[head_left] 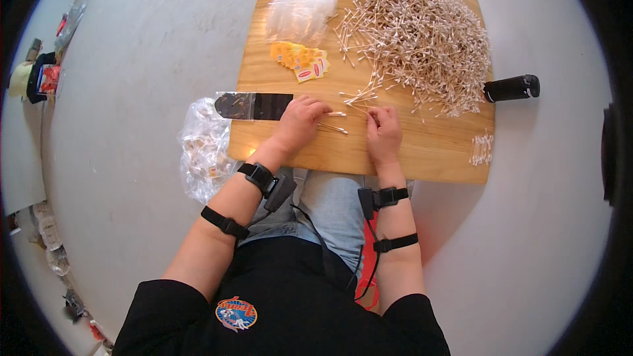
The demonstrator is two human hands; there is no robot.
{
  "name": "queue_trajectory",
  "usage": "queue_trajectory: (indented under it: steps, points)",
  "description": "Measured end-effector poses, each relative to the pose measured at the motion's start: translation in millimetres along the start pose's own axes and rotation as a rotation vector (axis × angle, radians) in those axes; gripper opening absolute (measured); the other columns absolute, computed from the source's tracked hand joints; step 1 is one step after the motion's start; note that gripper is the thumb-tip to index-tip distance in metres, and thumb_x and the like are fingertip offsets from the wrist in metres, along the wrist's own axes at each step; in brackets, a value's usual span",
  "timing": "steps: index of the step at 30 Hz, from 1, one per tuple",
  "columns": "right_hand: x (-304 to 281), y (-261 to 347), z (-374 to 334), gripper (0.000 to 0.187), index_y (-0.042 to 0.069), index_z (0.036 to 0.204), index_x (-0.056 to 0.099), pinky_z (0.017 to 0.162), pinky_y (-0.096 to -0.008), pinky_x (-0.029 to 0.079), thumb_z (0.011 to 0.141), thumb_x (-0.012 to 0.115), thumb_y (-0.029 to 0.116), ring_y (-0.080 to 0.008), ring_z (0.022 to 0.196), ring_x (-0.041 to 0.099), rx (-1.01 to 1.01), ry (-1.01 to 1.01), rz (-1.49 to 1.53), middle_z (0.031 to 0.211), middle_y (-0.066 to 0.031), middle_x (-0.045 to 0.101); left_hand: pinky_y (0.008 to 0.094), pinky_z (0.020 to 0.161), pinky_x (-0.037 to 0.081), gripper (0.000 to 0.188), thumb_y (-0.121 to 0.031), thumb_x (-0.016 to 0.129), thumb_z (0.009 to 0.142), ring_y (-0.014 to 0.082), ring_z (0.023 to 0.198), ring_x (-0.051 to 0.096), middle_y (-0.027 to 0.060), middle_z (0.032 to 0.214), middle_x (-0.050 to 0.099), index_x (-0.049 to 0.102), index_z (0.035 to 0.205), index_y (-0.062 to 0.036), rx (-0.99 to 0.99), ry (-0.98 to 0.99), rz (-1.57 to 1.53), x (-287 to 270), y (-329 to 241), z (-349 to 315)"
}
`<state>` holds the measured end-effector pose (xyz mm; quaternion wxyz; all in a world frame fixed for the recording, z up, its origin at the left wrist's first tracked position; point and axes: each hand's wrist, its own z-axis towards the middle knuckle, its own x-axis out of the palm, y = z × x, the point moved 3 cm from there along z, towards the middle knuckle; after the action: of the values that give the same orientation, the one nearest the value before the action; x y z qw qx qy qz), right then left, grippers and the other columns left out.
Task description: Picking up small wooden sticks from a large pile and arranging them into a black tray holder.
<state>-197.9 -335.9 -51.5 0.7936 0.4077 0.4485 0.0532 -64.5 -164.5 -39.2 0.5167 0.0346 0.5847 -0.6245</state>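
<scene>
My left hand (302, 122) is closed over the near part of the wooden table, and a few cotton swabs (335, 115) stick out from its fingers to the right. Against its knuckles lies a flat black strip (271, 106) with a clear plastic end that reaches past the table's left edge. My right hand (384, 135) has its fingertips pinched on the end of a cotton swab (361, 107); how many swabs it grips is hard to see. Just beyond it, several loose swabs (362, 96) trail off from a large heap of cotton swabs (425, 43).
Clear plastic bags (300, 12) are stacked at the table's far left, with yellow and white labels (300, 59) nearer. A black cylinder (512, 88) juts out at the right edge. Swabs in a small group (482, 149) lie near right. A filled plastic bag (204, 151) hangs left.
</scene>
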Motion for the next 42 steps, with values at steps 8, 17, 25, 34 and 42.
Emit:
queue_trajectory:
  steps: [8,17,25,34,42]
  points:
    - [-10.1,-4.6,-11.4,0.005,0.006,0.088,0.066,0.065,-0.04,0.049,0.083,0.067,0.004,-0.0301,0.077,0.06,0.057,-0.011,0.047,0.086,-0.0108,0.059,0.0405,0.083,0.05,0.017,0.002,0.06,0.081,0.031,0.092,0.063,0.0111,0.092,0.068,0.068,0.094,-0.0055,-0.082,-0.038,-0.157,6.4,2.8,-18.9]
    - [15.9,31.2,-13.8,0.009,0.008,0.092,0.065,0.073,-0.0426,0.049,0.084,0.069,0.009,-0.0325,0.085,0.061,-0.029,0.077,0.08,0.091,-0.0108,0.061,0.04,0.09,0.048,0.013,-0.005,0.062,0.086,0.0314,0.102,0.062,0.0116,0.103,0.067,0.067,0.097,-0.0038,-0.02,-0.164,-0.056,4.9,-9.9,-16.4]
    - [-9.8,5.5,15.9,0.016,0.01,0.096,0.063,0.072,-0.0438,0.049,0.082,0.071,0.012,-0.0328,0.088,0.06,-0.084,0.071,-0.193,0.094,-0.0099,0.058,0.0402,0.091,0.046,0.007,-0.013,0.065,0.084,0.0287,0.105,0.06,0.0093,0.101,0.065,0.065,0.086,-0.0059,-0.017,-0.147,0.032,6.7,-7.7,-20.4]
    - [13.1,39.8,-8.2,0.012,0.008,0.088,0.06,0.071,-0.0444,0.049,0.082,0.07,0.011,-0.0325,0.086,0.059,-0.219,0.145,-0.198,0.092,-0.0102,0.057,0.041,0.095,0.045,0.016,-0.016,0.065,0.086,0.0301,0.11,0.058,0.0106,0.11,0.064,0.067,0.099,-0.006,-0.058,-0.2,0.022,3.4,-11.6,-18.5]
    - [7.4,39.9,5.8,0.014,0.008,0.089,0.06,0.071,-0.0444,0.049,0.082,0.071,0.014,-0.0324,0.086,0.06,-0.061,0.09,-0.106,0.09,-0.0103,0.057,0.0412,0.096,0.044,0.012,-0.017,0.065,0.087,0.0291,0.113,0.057,0.0097,0.108,0.063,0.066,0.091,-0.0052,-0.017,-0.109,0.106,7.3,-9.9,-19.6]
